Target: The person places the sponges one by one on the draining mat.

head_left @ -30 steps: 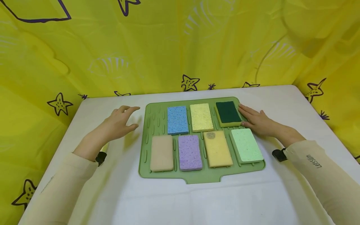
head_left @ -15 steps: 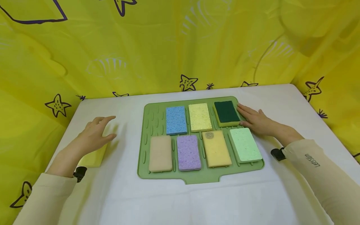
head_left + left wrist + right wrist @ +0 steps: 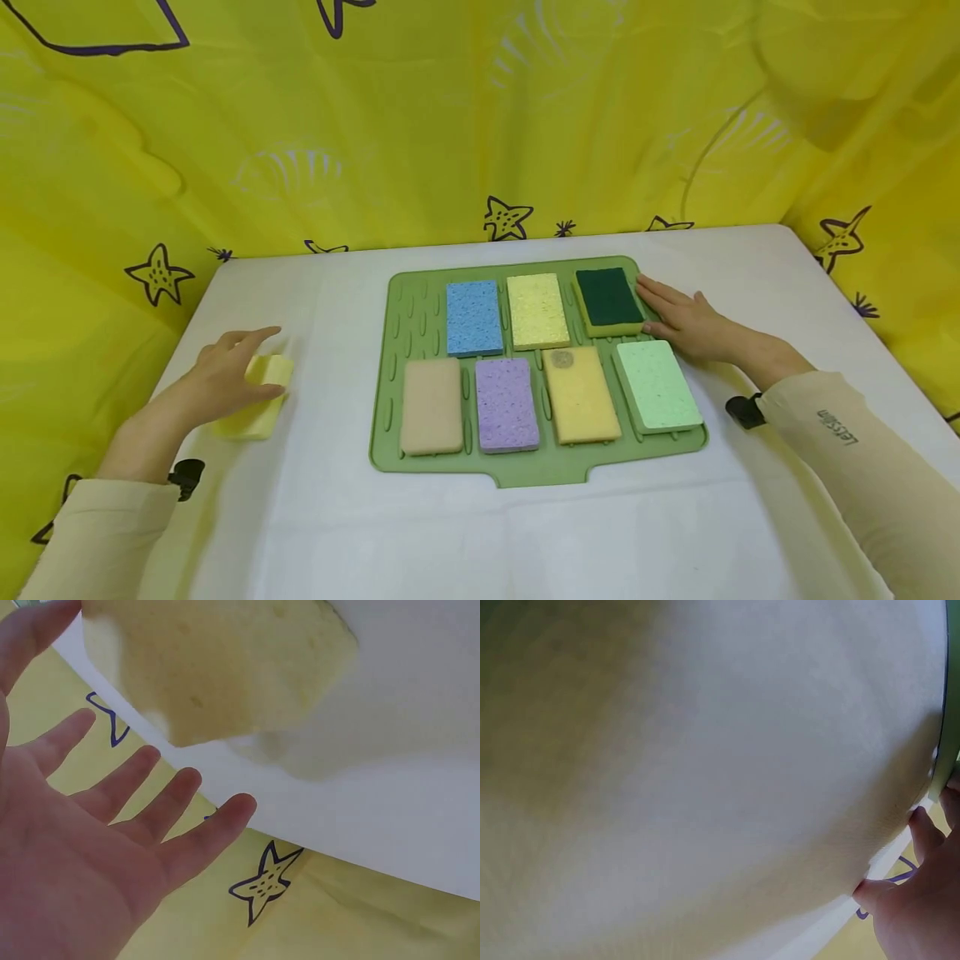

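Observation:
Above a pale yellow sponge at the table's left, my left hand hovers with thumb and fingers spread apart. The left wrist view shows that sponge beyond the spread fingers, none plainly gripping it. My right hand rests at the right edge of a green ridged mat, its fingers straight beside a sponge with a dark green scouring top. Also on the mat lie a blue sponge, a speckled yellow sponge, a beige sponge, a purple sponge, a light yellow sponge and a mint sponge.
A white cloth covers the table. Yellow patterned curtain hangs behind it and along both sides. The mat's tab points toward the near edge.
My left hand has moved left and down from beside the mat to over the pale yellow sponge, which has come into view beneath it. My right hand has stayed in place.

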Action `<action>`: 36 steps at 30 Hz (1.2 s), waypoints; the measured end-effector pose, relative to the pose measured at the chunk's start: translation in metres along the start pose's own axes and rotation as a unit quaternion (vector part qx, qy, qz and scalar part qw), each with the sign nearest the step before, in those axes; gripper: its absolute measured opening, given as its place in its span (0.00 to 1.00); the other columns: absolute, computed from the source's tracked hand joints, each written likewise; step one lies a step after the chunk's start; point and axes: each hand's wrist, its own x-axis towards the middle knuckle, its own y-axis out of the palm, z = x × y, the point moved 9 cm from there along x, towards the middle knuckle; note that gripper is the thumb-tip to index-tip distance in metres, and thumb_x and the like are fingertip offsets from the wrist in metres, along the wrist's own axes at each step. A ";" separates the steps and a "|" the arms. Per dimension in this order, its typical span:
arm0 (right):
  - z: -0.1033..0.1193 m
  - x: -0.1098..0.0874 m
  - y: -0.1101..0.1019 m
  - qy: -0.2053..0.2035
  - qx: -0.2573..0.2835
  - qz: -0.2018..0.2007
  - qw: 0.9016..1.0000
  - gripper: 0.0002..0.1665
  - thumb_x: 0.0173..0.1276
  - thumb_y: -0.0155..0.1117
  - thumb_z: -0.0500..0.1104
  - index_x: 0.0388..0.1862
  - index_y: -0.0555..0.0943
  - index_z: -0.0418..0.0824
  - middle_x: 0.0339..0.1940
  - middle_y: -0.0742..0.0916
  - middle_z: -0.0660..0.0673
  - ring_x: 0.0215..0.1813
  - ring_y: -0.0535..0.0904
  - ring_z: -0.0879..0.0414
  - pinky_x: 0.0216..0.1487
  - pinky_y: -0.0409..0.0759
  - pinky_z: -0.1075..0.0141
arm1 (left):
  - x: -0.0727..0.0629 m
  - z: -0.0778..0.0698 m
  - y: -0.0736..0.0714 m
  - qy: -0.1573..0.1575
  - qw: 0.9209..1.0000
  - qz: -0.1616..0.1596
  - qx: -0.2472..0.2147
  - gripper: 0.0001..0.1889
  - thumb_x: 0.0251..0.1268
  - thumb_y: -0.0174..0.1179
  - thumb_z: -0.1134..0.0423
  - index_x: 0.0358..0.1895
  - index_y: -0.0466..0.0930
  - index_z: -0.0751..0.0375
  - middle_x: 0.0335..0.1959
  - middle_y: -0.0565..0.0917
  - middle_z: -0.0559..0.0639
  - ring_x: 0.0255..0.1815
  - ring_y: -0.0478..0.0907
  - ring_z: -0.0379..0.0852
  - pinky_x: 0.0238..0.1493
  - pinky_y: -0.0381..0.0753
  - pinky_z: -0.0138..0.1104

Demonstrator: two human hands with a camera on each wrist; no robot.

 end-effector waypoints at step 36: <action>-0.001 -0.001 0.001 0.007 0.018 0.001 1.000 0.41 0.80 0.48 0.50 0.80 0.47 0.32 0.82 0.49 0.33 0.79 0.45 0.29 0.67 0.35 0.22 | -0.010 -0.002 0.011 -0.009 0.998 0.050 0.040 0.47 0.54 0.71 0.50 0.73 0.57 0.63 0.67 0.59 0.78 0.56 0.72 0.77 0.47 0.74 0.67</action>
